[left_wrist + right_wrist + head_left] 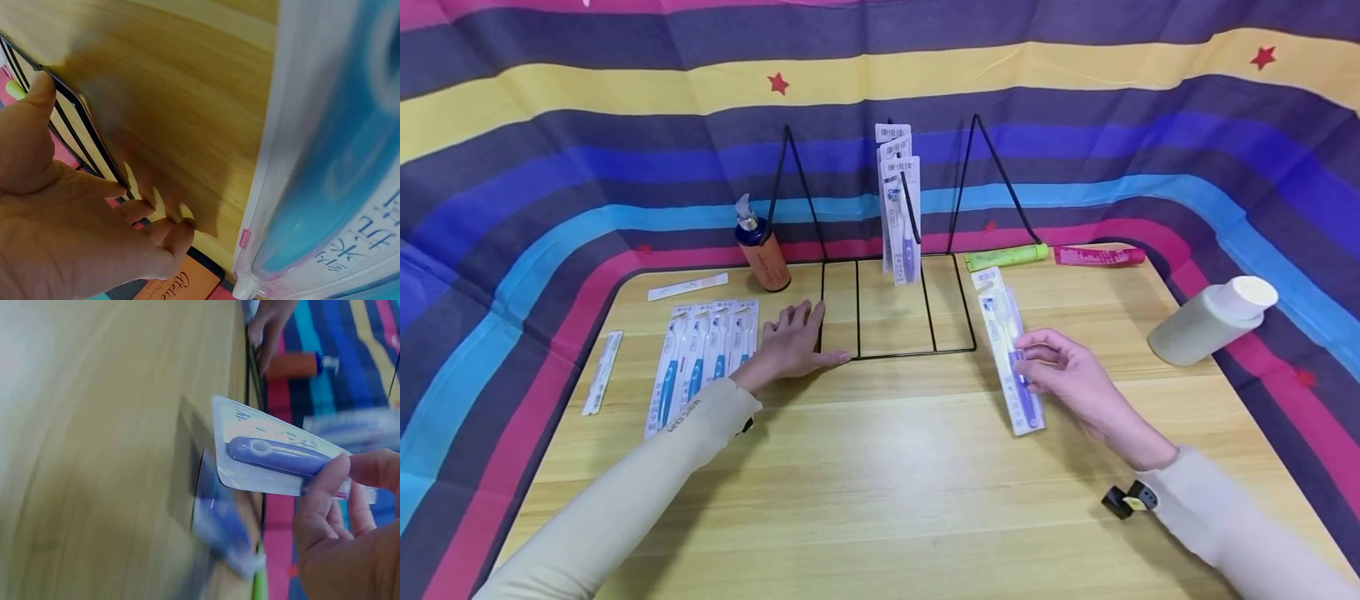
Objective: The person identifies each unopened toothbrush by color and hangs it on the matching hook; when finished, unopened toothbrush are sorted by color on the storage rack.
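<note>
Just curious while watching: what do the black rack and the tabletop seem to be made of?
The black rack looks like thin metal wire with a dark coating: slim rods bent into a frame. The tabletop looks like pale wood or wood-look laminate, judging by its straight grain and light sheen; which one cannot be told.
</note>
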Demonstrator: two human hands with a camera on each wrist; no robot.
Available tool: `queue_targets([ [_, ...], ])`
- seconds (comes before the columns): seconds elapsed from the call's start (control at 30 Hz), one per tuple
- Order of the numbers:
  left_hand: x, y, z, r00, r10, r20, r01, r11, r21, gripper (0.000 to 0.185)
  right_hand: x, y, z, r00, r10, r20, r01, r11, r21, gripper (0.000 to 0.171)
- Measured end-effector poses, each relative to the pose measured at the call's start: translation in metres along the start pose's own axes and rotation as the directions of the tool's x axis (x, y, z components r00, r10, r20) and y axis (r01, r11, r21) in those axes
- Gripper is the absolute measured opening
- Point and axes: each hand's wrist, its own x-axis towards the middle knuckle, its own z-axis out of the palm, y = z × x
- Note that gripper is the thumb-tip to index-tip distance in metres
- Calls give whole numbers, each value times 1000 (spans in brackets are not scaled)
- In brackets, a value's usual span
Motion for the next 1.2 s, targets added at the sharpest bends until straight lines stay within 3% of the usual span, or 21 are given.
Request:
queue_targets([
  [0.13,-3,2,-2,1000,2,-3,-2,1000,5,118,0,-7,31,984,-174,19,174,985,4,22],
  [0.3,-7,5,-4,1000,9,-6,-9,1000,13,118,1,-23,62,903,-429,34,428,903,27,20],
  [0.4,-5,3,-3,1000,10,-7,-10,1000,22,119,3,-34,77,855,-517,39,514,855,65,20],
  [0.47,-3,1,-1,1000,9,-4,-9,1000,19,118,5,-41,86,837,-545,40,542,838,69,20],
  [0.8,-10,9,-6,1000,15,-15,-15,1000,27,113,24,-51,113,838,-545,26,544,839,30,19],
  [0.97,-8,6,-4,1000,11,-10,-11,1000,20,116,30,-49,118,850,-526,4,526,850,-11,17],
  [1.2,-4,2,-3,1000,7,2,-7,1000,-2,121,52,-48,119,867,-497,-17,498,867,26,21],
])
